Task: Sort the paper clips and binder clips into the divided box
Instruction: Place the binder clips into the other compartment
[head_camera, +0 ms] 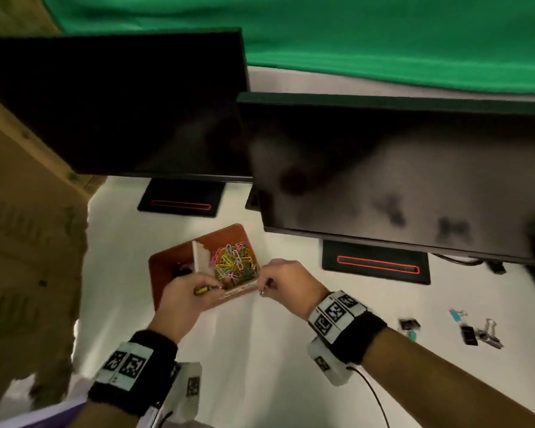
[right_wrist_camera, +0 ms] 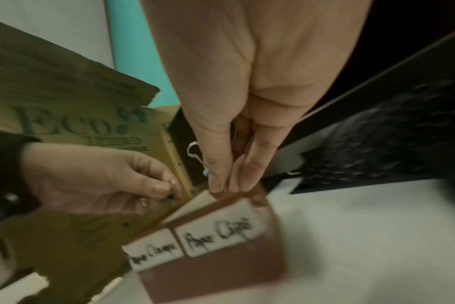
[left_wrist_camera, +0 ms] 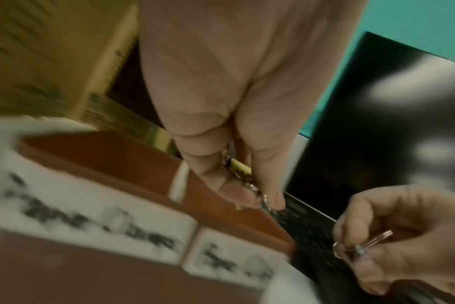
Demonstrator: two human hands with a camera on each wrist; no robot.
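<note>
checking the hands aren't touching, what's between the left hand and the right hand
In the head view the near right corner of the divided box lies between the left hand and the right hand. The hands do not touch each other.

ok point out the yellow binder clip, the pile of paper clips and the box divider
yellow binder clip (left_wrist_camera: 240, 170), left wrist view, its yellow body
paper clips (head_camera: 233, 262), head view, middle of pile
box divider (head_camera: 200, 257), head view, its white face

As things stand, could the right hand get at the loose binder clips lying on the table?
Probably yes, but not yet: the right hand is pinching a clip by the box. The binder clips lie in the open on its own side, nothing between.
</note>
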